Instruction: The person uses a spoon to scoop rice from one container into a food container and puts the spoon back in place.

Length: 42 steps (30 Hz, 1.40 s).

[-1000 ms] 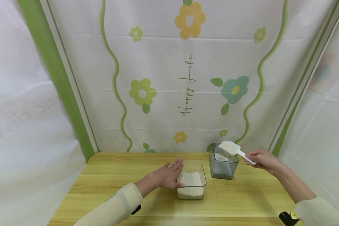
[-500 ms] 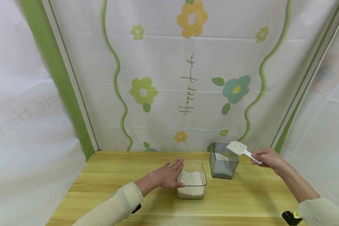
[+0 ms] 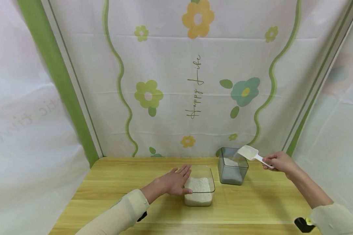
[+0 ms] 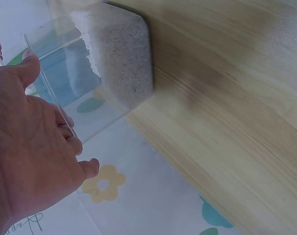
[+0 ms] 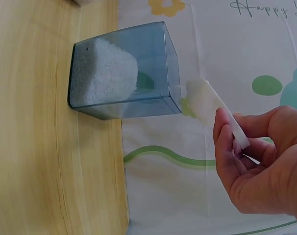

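My left hand [image 3: 173, 182] rests with straight fingers on the left rim of a clear square container [image 3: 205, 172]. Pale powder [image 3: 200, 185] fills its lower part. In the left wrist view, the fingertips and thumb lie right along that rim. My right hand [image 3: 279, 163] pinches the handle of a white scoop [image 3: 248, 152], raised at the right rim of a taller blue-grey tinted container [image 3: 230, 178]. Whitish powder lies in the scoop's bowl. A slanted heap of pale powder [image 5: 109, 68] shows through the tinted wall in the right wrist view.
Both containers stand on a light wooden table [image 3: 114, 182], the tinted one farther back and to the right. A white curtain [image 3: 164, 65] printed with flowers hangs directly behind the table's back edge, and further white sheets flank it on either side.
The scoop and my right hand have shifted a little to the right, from over the tinted container towards its right rim. My left hand stays on the clear container.
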{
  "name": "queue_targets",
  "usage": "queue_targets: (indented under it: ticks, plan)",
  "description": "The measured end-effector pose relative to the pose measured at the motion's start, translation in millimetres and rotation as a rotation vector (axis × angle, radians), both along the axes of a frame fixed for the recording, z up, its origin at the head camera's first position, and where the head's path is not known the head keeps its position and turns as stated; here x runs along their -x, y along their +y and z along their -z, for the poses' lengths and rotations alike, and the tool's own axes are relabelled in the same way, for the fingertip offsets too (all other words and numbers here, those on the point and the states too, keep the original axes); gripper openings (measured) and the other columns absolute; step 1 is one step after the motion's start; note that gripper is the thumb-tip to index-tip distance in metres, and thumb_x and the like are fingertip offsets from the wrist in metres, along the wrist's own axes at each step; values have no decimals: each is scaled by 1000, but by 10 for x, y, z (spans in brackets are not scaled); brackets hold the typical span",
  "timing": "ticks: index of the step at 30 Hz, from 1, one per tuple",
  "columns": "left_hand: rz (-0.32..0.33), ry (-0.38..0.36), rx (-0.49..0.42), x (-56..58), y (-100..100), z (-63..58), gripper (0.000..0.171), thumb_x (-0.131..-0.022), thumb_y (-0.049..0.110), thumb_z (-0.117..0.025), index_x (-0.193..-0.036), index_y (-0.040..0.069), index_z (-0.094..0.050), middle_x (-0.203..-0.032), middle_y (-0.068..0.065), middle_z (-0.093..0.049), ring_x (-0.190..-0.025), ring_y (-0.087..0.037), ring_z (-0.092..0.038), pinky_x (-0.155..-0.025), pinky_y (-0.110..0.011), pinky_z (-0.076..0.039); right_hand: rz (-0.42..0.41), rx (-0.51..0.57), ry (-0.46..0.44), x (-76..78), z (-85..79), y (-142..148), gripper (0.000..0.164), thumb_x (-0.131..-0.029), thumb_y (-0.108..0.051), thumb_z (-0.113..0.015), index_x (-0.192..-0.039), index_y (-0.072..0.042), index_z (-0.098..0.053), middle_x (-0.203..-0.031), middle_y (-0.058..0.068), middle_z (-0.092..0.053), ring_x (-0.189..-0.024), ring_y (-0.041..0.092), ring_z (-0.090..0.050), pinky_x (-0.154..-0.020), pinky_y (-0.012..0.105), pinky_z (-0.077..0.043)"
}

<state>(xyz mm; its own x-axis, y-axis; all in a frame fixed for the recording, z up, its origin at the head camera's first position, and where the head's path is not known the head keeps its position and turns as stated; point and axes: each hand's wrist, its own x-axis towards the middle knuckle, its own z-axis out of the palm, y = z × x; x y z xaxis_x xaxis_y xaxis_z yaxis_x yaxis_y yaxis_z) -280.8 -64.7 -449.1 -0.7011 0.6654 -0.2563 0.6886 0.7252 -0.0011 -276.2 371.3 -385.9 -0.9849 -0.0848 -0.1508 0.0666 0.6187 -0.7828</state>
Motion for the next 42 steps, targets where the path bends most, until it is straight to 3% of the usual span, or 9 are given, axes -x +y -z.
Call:
queue_targets:
  ticks: [20, 27, 35, 42]
  plan:
    - [-3, -16, -17, 5, -2, -26, 87, -99, 66, -36, -162, 11, -13, -170, -5, -1, -157, -20, -4, -124, -46, -21, 15, -78, 58, -32, -96, -54, 32, -101, -8, -52, -108, 21, -65, -75, 1, -73, -66, 3, -65, -63, 22, -55]
    - [-2, -3, 2, -9, 5, -18, 86, -99, 66, -36, -162, 11, -13, -170, -5, -1, -157, -19, -4, -124, -46, -22, 7, -162, 114, -49, -94, -83, 29, -100, -10, -56, -98, 15, -70, -74, 2, -73, -65, 4, -62, -61, 22, -54]
    - [-1, 8, 9, -12, 7, -16, 86, -99, 67, -35, -162, 12, -13, -170, -5, -2, -157, -18, -4, -124, -46, -23, 27, -198, 134, -65, -135, -142, 30, -98, -11, -60, -106, 17, -69, -74, 2, -73, -65, 8, -64, -59, 22, -54]
    - [7, 5, -8, -14, 2, -16, 85, -100, 64, -37, -162, 11, -14, -170, -7, -4, -157, -20, -6, -124, -46, -23, 25, -309, 197, -94, -148, -201, 26, -97, -13, -61, -97, 11, -73, -72, 2, -74, -65, 12, -64, -57, 26, -49]
